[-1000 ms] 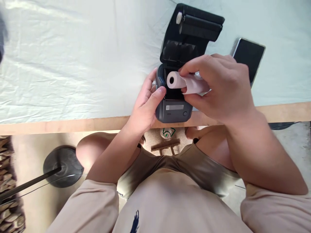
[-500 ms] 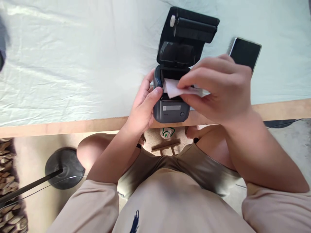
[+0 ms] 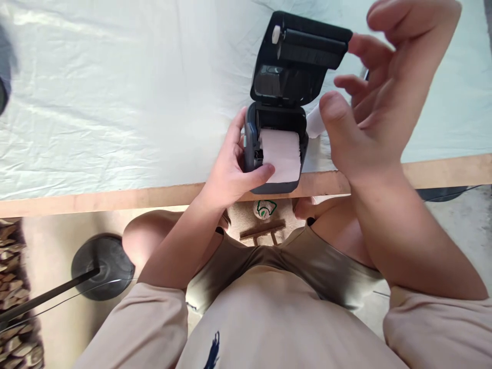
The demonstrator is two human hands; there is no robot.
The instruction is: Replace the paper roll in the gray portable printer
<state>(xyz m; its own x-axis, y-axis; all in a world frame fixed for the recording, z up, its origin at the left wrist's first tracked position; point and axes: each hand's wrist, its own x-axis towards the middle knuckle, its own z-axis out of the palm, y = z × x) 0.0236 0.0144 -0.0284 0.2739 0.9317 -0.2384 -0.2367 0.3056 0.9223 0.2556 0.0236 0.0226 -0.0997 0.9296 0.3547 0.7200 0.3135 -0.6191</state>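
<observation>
A small dark grey label printer (image 3: 275, 185) sits at the table's near edge, its black lid (image 3: 286, 84) raised. A strip of white paper (image 3: 282, 154) lies over the printer's front from the roll bay. My left hand (image 3: 236, 169) grips the printer's left side, with the thumb pressing on the paper's left edge. At the right, my right hand (image 3: 384, 102) is open with fingers spread, and one fingertip meets the lid's upper right corner. A white piece (image 3: 315, 123), perhaps paper, shows between the printer and my right thumb, partly hidden; whether the thumb touches it I cannot tell.
A pale cloth (image 3: 115, 102) covers the table, bordered by a wooden edge (image 3: 96, 196). A phone behind my right hand is almost fully hidden. Below left stands a black round base (image 3: 103, 266) with a pole. Stacked firewood (image 3: 13, 287) lies at the far left.
My right hand has let go of the paper and moved up and right to the lid. The paper now lies flat over the printer's front, and my left thumb has moved onto it.
</observation>
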